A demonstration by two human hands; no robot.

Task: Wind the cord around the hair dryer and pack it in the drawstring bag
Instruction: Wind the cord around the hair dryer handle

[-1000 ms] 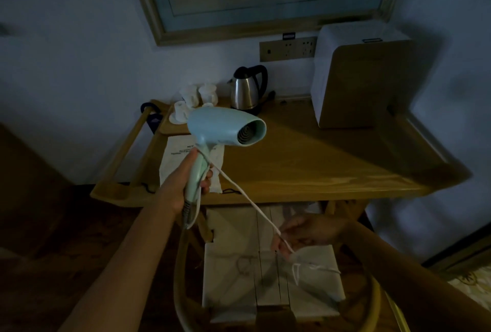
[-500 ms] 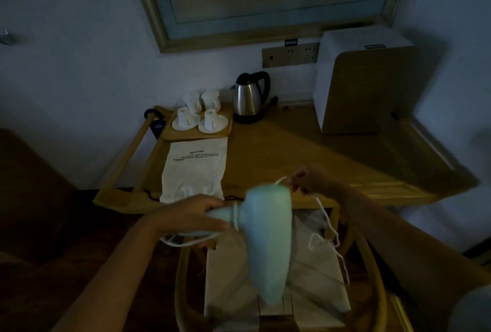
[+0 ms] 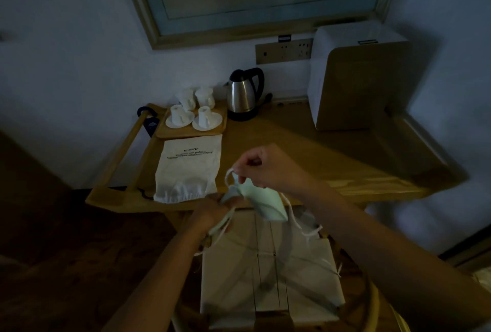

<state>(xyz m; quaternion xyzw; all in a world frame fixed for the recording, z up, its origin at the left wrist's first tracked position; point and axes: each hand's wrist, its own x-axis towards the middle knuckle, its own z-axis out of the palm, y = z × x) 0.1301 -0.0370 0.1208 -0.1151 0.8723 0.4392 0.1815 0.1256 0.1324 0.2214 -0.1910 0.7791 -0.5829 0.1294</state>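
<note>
A pale blue hair dryer [image 3: 261, 202] hangs low in front of the table edge, its barrel pointing down and right. My left hand [image 3: 212, 212] grips its handle from the left. My right hand [image 3: 261, 165] is above it, pinching a loop of the white cord [image 3: 229, 175] near the dryer's body. More cord [image 3: 299, 222] trails down to the right over the chair seat. The white drawstring bag [image 3: 187, 169] with printed text lies flat on the wooden table, left of my hands.
On the wooden table [image 3: 332, 156] stand a steel kettle [image 3: 243, 93], a tray of white cups and saucers [image 3: 194, 116] and a white appliance [image 3: 357, 76]. A chair with a pale seat [image 3: 268, 273] stands below my hands. A framed picture hangs on the wall.
The dryer swung down from held upright to low at the table edge. My right hand rose from below the table to above the dryer, carrying cord around it.
</note>
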